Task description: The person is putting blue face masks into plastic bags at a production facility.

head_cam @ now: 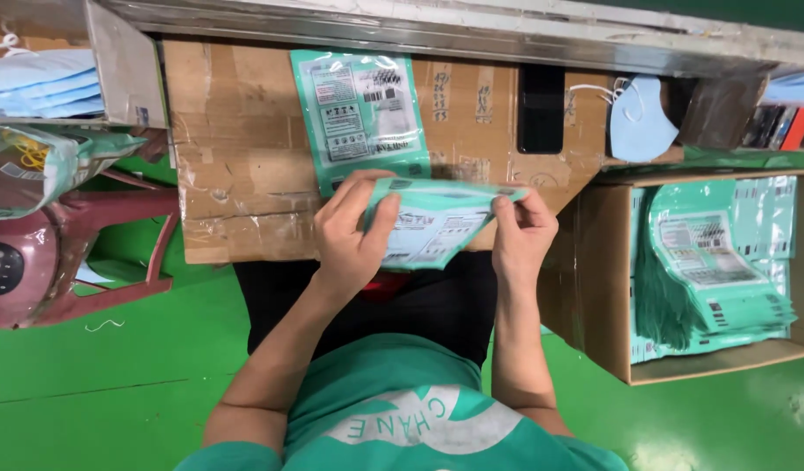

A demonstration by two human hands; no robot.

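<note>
Left hand: the left hand [354, 231] grips the left end of a teal pouch [437, 222], thumb over the top face and fingers curled around its edge.
Right hand: the right hand [522, 228] pinches the pouch's right end between thumb and fingertips, a narrow hold on the thin edge.
Held pouch: flat, teal with a pale printed panel, slightly bowed between both hands, at the middle of the view, just above the person's lap.
Second pouch: another teal pouch [360, 118] lies flat on the cardboard sheet [236, 148] at 12 o'clock from the hands, its lower edge tucked behind the left hand's fingers.
Box: an open cardboard box [607, 288] at 3 o'clock holds a stack of teal pouches [716, 262].
Face mask: a pale blue mask [639, 122] lies at 2 o'clock, near the bench edge.
Mask pile: folded pale blue masks [40, 83] sit at 10 o'clock.
Stool: a dark red plastic stool [114, 253] stands at 9 o'clock on the green floor [114, 384].
</note>
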